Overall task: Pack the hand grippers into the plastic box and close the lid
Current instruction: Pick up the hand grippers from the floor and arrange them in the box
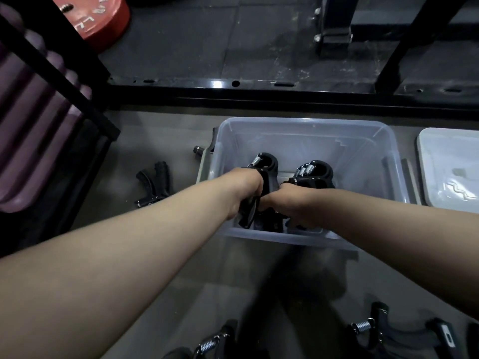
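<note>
The clear plastic box (303, 123) stands open on the grey floor (155, 255), and both bare forearms reach down into it; its white lid (451, 161) lies flat just beside it on the right, not on the box.

The left hand (246, 185) is inside the box near the middle; its fingers are curled round the black handle of a hand gripper (268, 164), and the spring end of this one points away from the person, while the handle comes out again under the wrist. The right hand (293, 203) is also inside, touching the left one at the knuckles; it lies against a second hand gripper (315, 173), whose spring shows just beyond the hand; the fingers are turned down and hidden, so I cannot tell if they close on it.

A third hand gripper (155, 185) lies on the floor left of the box, apart from it; part of another one (201, 150) shows behind the box's left corner. Two more hand grippers (388, 330) lie at the bottom edge of the view, only partly seen.

A black metal frame (259, 85) crosses behind the box; a red weight plate (103, 19) is at the top left; a purple ribbed pad (31, 125) is on the left.
</note>
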### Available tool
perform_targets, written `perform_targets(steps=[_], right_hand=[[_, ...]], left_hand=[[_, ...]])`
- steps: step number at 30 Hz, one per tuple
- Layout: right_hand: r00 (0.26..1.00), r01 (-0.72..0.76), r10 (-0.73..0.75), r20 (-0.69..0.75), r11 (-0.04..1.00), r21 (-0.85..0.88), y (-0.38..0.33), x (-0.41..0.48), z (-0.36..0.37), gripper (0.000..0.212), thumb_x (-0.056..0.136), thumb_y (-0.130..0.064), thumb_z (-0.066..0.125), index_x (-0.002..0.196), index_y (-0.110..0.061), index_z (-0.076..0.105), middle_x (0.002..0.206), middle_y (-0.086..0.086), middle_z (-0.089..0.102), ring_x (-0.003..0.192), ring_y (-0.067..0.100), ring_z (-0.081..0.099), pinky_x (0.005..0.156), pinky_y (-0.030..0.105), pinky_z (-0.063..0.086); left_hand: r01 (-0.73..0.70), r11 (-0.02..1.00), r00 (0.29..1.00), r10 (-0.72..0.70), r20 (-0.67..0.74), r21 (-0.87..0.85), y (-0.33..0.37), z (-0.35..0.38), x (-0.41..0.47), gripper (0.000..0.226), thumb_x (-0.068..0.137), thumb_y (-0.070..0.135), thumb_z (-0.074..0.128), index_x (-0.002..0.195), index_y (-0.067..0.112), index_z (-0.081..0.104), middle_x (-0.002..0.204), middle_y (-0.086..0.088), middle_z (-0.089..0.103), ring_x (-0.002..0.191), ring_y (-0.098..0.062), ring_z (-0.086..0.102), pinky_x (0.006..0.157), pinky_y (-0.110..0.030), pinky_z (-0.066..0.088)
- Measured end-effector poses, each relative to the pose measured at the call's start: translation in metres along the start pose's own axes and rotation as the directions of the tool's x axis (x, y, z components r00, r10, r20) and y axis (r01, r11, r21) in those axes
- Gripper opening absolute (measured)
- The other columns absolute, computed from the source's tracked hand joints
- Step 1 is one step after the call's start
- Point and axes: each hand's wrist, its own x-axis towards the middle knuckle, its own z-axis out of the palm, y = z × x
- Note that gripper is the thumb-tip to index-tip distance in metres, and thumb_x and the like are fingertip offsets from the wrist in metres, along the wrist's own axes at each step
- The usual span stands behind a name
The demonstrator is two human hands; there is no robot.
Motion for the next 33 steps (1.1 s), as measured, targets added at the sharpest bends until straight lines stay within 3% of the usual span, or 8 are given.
perform_targets(steps=[6, 15, 20, 24, 26, 29, 31, 33], right_hand=[[0.999, 0.015, -0.019, -0.037, 0.992, -0.123, 0.0, 0.006, 0.008, 0.026, 0.072, -0.005, 0.064, 0.093, 0.006, 0.072, 0.07, 0.014, 0.066, 0.054, 0.024, 0.056, 0.047, 0.025, 0.043], [0.986, -0.12, 0.109, 0.126, 0.989, 0.082, 0.008, 0.016, 0.01, 0.007, 0.083, -0.001, 0.059, 0.083, -0.007, 0.064, 0.08, 0.011, 0.06, 0.079, 0.025, 0.056, 0.073, 0.034, 0.043], [0.936, -0.274, 0.244, 0.253, 0.957, 0.091, 0.006, 0.02, 0.004, 0.014, 0.093, -0.015, 0.051, 0.085, -0.011, 0.062, 0.078, 0.003, 0.061, 0.079, 0.017, 0.056, 0.086, 0.029, 0.044], [0.931, -0.28, 0.223, 0.29, 0.944, 0.174, 0.005, 0.02, 0.008, 0.012, 0.09, -0.007, 0.051, 0.095, -0.008, 0.062, 0.093, 0.008, 0.062, 0.092, 0.022, 0.059, 0.095, 0.036, 0.048], [0.95, -0.242, 0.177, 0.256, 0.937, 0.253, 0.006, 0.02, 0.011, 0.014, 0.088, -0.001, 0.049, 0.093, -0.006, 0.061, 0.094, 0.012, 0.061, 0.089, 0.026, 0.06, 0.088, 0.04, 0.052], [0.993, -0.113, 0.093, 0.07, 0.918, 0.381, 0.007, 0.019, 0.012, 0.014, 0.082, 0.009, 0.052, 0.089, 0.0, 0.061, 0.073, 0.016, 0.058, 0.052, 0.024, 0.06, 0.047, 0.027, 0.052], [0.998, -0.054, 0.063, -0.006, 0.904, 0.425, 0.007, 0.019, 0.011, 0.015, 0.079, 0.009, 0.058, 0.091, 0.002, 0.063, 0.07, 0.016, 0.06, 0.048, 0.024, 0.06, 0.045, 0.025, 0.049], [0.994, -0.099, 0.064, 0.092, 0.889, 0.447, 0.007, 0.015, 0.01, 0.014, 0.081, 0.005, 0.059, 0.094, 0.002, 0.064, 0.071, 0.015, 0.064, 0.06, 0.025, 0.064, 0.058, 0.032, 0.053]], left_hand=[[0.068, 0.991, 0.991, -0.08, 0.11, 0.112, -0.004, 0.02, 0.018, 0.02, 0.076, -0.003, 0.045, 0.082, 0.0, 0.065, 0.064, -0.019, 0.059, 0.049, -0.025, 0.056, 0.047, -0.025, 0.045], [0.127, 0.988, 0.981, -0.138, 0.14, 0.09, -0.01, 0.02, 0.014, 0.022, 0.083, 0.002, 0.043, 0.067, 0.007, 0.058, 0.061, -0.011, 0.056, 0.029, -0.018, 0.047, 0.032, -0.015, 0.037], [0.204, 0.976, 0.951, -0.217, 0.22, 0.079, -0.013, 0.017, 0.018, 0.019, 0.079, 0.006, 0.043, 0.072, 0.01, 0.06, 0.071, -0.01, 0.06, 0.049, -0.021, 0.054, 0.04, -0.015, 0.04], [0.29, 0.957, 0.922, -0.276, 0.271, -0.011, -0.013, 0.019, 0.018, 0.021, 0.07, 0.009, 0.043, 0.076, 0.005, 0.063, 0.081, -0.016, 0.064, 0.074, -0.029, 0.063, 0.072, -0.033, 0.053], [0.293, 0.954, 0.926, -0.266, 0.268, -0.065, -0.012, 0.017, 0.018, 0.015, 0.068, 0.008, 0.042, 0.066, 0.005, 0.056, 0.069, -0.016, 0.057, 0.067, -0.028, 0.058, 0.07, -0.033, 0.051], [0.265, 0.943, 0.948, -0.217, 0.232, -0.199, -0.009, 0.014, 0.022, 0.005, 0.063, 0.007, 0.045, 0.06, 0.01, 0.048, 0.061, -0.012, 0.047, 0.053, -0.025, 0.049, 0.06, -0.026, 0.043], [0.231, 0.935, 0.964, -0.182, 0.194, -0.27, -0.01, 0.014, 0.022, 0.008, 0.062, 0.004, 0.047, 0.057, 0.011, 0.046, 0.058, -0.011, 0.045, 0.045, -0.023, 0.045, 0.053, -0.023, 0.039], [0.225, 0.937, 0.966, -0.179, 0.185, -0.267, -0.011, 0.013, 0.02, 0.013, 0.064, 0.001, 0.048, 0.054, 0.009, 0.046, 0.054, -0.012, 0.046, 0.043, -0.024, 0.046, 0.05, -0.021, 0.04]])
